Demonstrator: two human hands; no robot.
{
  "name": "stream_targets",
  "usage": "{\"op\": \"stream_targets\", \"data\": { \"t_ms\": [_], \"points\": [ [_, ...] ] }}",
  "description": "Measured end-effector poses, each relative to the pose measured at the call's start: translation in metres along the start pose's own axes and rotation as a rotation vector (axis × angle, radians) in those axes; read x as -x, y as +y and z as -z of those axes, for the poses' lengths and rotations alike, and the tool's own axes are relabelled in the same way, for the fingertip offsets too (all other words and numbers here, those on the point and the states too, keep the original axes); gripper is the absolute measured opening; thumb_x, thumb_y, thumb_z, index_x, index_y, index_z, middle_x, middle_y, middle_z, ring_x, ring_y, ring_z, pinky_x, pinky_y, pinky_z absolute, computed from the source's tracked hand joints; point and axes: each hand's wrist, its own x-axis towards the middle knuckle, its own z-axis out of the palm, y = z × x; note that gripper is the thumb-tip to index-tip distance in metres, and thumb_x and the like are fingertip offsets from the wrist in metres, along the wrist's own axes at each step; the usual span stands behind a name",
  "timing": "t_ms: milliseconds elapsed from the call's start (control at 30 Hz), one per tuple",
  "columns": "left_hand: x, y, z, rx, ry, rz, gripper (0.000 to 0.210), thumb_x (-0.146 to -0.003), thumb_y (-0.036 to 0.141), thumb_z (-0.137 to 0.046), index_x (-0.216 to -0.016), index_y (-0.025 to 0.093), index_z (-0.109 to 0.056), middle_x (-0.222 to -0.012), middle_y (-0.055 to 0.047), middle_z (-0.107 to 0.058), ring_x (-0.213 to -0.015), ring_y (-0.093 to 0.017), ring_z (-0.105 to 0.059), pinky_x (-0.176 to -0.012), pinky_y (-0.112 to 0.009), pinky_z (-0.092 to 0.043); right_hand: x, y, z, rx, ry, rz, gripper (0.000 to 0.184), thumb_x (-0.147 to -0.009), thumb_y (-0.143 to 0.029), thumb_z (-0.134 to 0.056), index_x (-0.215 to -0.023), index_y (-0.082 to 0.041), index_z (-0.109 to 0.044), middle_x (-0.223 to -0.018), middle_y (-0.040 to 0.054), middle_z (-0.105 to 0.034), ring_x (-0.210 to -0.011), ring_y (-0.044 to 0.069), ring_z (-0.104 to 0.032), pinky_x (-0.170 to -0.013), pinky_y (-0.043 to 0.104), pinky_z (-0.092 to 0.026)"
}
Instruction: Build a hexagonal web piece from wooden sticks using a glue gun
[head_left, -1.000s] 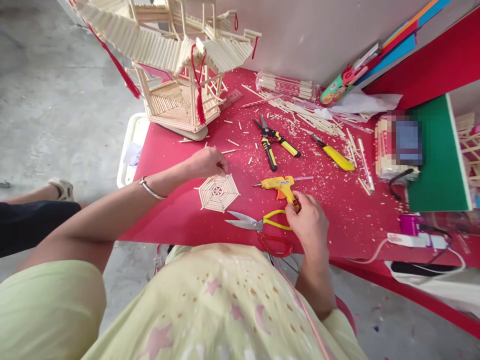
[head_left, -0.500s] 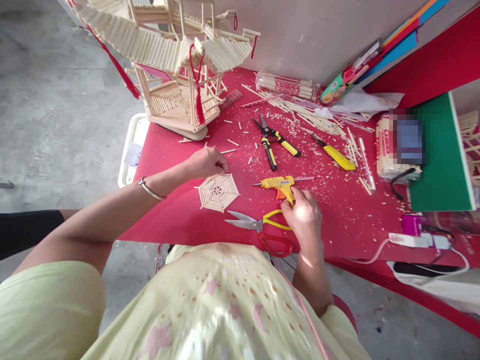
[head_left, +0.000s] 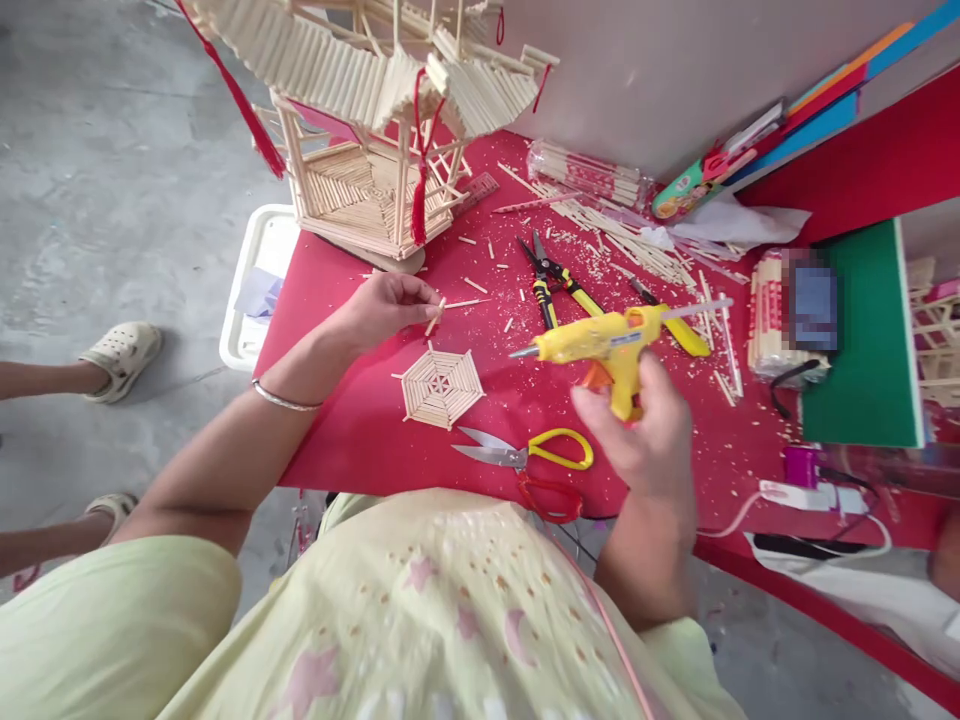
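My right hand [head_left: 651, 428] grips a yellow glue gun [head_left: 596, 342] by its handle, raised off the table with the nozzle pointing left and a clear glue stick out of the back. Between the thumb and fingers of my left hand [head_left: 394, 308] is a short wooden stick [head_left: 435, 318], held tilted. Just below that hand, a flat hexagonal web of sticks [head_left: 441, 388] lies on the red table [head_left: 352, 430]. Scissors [head_left: 517, 456] with one yellow and one red handle lie half open between the web and my body.
A stick-built pavilion [head_left: 360, 190] with red tassels stands at the back left. Pliers-like cutters [head_left: 559, 280], a yellow utility knife [head_left: 681, 330], loose sticks [head_left: 637, 245] and scraps lie behind the glue gun. A power strip [head_left: 802, 495] sits at the right. Another person's shoe [head_left: 124, 360] is on the floor left.
My right hand has lifted the glue gun off the table and moved it right. My left hand has come up from the table beside the web with a short stick.
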Motion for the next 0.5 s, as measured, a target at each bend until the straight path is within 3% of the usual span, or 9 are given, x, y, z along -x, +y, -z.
{"op": "stream_targets", "data": {
  "t_ms": [100,233,500],
  "points": [
    [0.001,-0.003,0.0,0.174,0.01,0.091,0.032,-0.067,0.036,-0.088,-0.079,0.013,-0.069,-0.066,-0.003,-0.068,-0.051,-0.008,-0.053,-0.048,-0.022,-0.039,-0.019,-0.009,-0.035,0.313,0.121,0.121,0.054,-0.08,-0.066,-0.072,-0.108,-0.021,-0.061,-0.088,0.0068,-0.065,-0.08,0.025,-0.064,-0.071,0.04,-0.053],
    [0.002,-0.006,0.0,0.369,-0.005,0.204,0.032,-0.069,0.037,-0.089,-0.077,0.015,-0.068,-0.067,-0.004,-0.069,-0.049,-0.008,-0.054,-0.046,-0.023,-0.039,-0.03,-0.011,-0.073,0.46,0.157,0.184,0.046,-0.087,-0.057,-0.066,-0.113,-0.02,-0.062,-0.095,0.0102,-0.067,-0.086,0.028,-0.066,-0.068,0.038,-0.053],
    [0.005,-0.005,-0.003,0.554,0.015,0.374,0.017,-0.076,0.024,-0.083,-0.074,0.015,-0.069,-0.069,-0.005,-0.069,-0.052,-0.008,-0.057,-0.045,-0.02,-0.043,-0.029,-0.008,-0.085,0.457,0.139,0.181,0.044,-0.093,-0.047,-0.057,-0.124,-0.017,-0.06,-0.094,0.0124,-0.065,-0.089,0.029,-0.065,-0.076,0.044,-0.055]
  ]
}}
